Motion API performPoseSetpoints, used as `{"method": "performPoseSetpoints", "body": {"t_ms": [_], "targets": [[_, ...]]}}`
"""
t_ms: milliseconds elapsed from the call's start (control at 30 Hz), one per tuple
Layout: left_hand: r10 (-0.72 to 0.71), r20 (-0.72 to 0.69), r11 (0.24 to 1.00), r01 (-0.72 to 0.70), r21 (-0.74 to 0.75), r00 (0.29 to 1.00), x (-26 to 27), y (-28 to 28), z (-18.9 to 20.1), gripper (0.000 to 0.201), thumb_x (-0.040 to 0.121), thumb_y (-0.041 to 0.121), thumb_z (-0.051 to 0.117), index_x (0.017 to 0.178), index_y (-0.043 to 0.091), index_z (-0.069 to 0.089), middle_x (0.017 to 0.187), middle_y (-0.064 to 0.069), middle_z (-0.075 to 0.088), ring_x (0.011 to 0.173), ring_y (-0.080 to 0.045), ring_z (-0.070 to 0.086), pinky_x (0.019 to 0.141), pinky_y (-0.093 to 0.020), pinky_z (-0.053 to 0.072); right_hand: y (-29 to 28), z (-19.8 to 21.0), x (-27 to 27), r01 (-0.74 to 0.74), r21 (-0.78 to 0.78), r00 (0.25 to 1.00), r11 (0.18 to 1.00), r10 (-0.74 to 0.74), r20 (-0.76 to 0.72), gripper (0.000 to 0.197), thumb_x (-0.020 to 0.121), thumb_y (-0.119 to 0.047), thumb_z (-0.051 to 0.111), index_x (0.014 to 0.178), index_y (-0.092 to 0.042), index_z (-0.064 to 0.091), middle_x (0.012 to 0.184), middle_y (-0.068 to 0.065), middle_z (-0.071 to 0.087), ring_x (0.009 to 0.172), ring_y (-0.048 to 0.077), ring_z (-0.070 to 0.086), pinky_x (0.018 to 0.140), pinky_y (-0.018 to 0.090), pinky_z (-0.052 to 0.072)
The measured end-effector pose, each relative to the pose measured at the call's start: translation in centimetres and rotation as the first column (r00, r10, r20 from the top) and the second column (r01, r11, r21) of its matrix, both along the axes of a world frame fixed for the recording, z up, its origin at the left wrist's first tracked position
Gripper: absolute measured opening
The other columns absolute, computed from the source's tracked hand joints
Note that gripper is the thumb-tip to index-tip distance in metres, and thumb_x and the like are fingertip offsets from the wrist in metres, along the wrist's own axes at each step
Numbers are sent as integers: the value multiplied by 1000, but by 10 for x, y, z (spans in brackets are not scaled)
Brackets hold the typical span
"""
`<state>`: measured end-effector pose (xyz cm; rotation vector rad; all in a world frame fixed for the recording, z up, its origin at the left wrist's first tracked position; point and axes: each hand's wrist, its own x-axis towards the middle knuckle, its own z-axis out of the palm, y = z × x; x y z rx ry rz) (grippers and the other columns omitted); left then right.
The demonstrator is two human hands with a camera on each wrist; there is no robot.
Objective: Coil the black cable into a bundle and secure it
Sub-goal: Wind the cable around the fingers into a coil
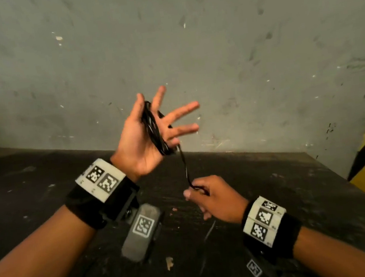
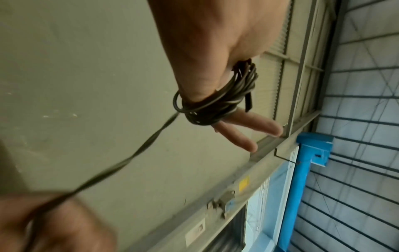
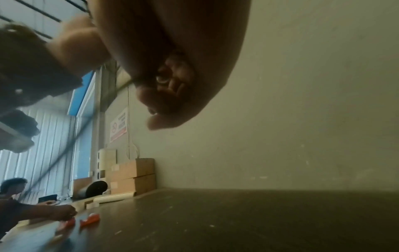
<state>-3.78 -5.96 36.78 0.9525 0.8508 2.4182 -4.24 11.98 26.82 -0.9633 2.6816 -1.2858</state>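
**Last turns of the coil going on**

The black cable (image 1: 153, 128) is looped around the splayed left hand (image 1: 144, 133), fingers straight. Below the coil, the right hand (image 1: 211, 195) pinches the short tail. Next, likely wrap the tail across the loops. A grey tagged block (image 1: 142, 230) lies below the coil, clear of it.

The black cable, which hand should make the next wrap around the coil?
Probably the right hand: it pinches the free tail of the black cable, while the left hand is spread as the former with loops around its fingers.
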Motion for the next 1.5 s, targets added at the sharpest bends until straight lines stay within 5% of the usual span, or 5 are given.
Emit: {"method": "performPoseSetpoints", "body": {"t_ms": [200,400,800,1000,1500], "targets": [[504,133,853,-516,81,853,-23,-19,10,60,93,59,20,148,38,8,122,-30,58,99,-44,66,89,-47,46,5,-2,17,-46,-131,993,990,32,-113,21,95,-20,49,99,-9,67,50,-11,54,46,2,52,51,12,41],[520,240,833,-549,68,820,-28,-9,-11,60,91,62,22,146,44,6,137,-28,46,97,-47,65,65,-38,61,-4,8,30,-121,383,935,916,235,-267,28,98,-32,41,86,-14,60,70,2,59,63,16,58,60,32,45],[692,-154,625,-693,-359,705,-29,0,-42,54,91,61,14,142,53,-1,142,-18,45,70,-28,73,56,-39,60,10,69,49,-40,488,882,872,260,-393,32,95,-30,46,63,-27,44,52,-9,44,48,4,44,51,27,33],[437,-448,413,-617,-670,779,-14,17,-69,74,69,82,19,138,61,4,139,-5,46,75,-41,70,62,-50,58,11,139,36,50,470,808,881,241,-537,13,83,-26,66,77,-15,71,67,-1,66,62,15,61,61,31,47],[-69,-193,648,-103,-755,979,35,22,-52,59,80,70,20,137,58,24,130,-15,57,75,-34,68,52,-40,59,42,128,-13,139,400,753,906,166,-637,57,83,-62,48,58,-12,56,45,-5,43,42,15,41,49,36,38]]}}
